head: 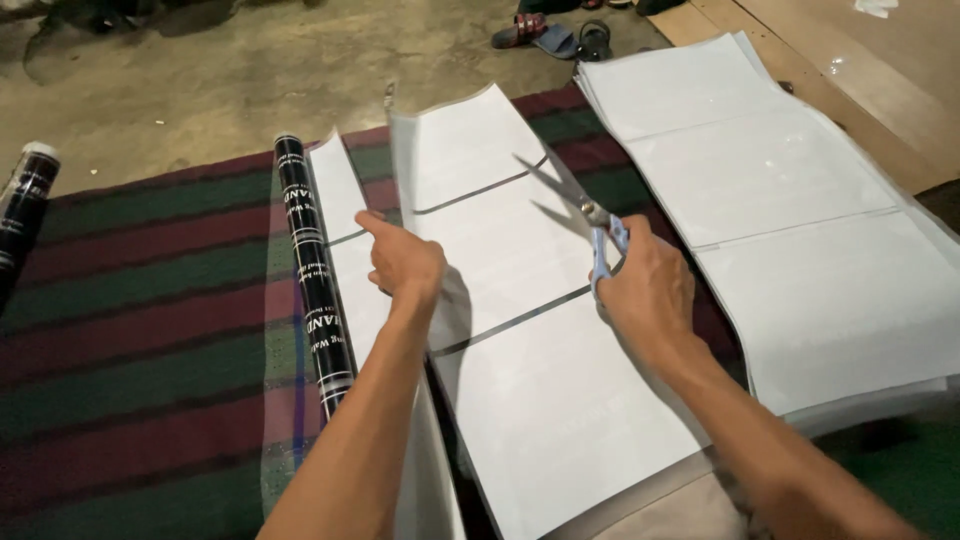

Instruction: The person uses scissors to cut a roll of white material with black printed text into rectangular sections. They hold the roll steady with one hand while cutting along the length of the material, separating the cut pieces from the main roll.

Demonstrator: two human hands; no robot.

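Striped in dark red and green, a woven mat (pixel 150 330) covers most of the concrete floor (pixel 250 70) and bears everything the person works on. On the right lies a large stack of white sheets (pixel 800 230), partly over a wooden board (pixel 850 90). Beside it, in the middle, a long white sheet (pixel 520 330) crossed by dark lines runs away from the person. A narrower white strip (pixel 340 195) lies just left of it, against a black printed roll (pixel 312 280). A second black roll (pixel 25 195) rests at the mat's far left edge. Sandals (pixel 550 35) sit on the floor beyond. The left hand (pixel 405 265) rests on the sheet, forefinger stretched out and the other fingers curled, holding nothing. The right hand (pixel 650 290) is closed around the blue handles of scissors (pixel 575 205), whose blades stand apart above the long sheet.
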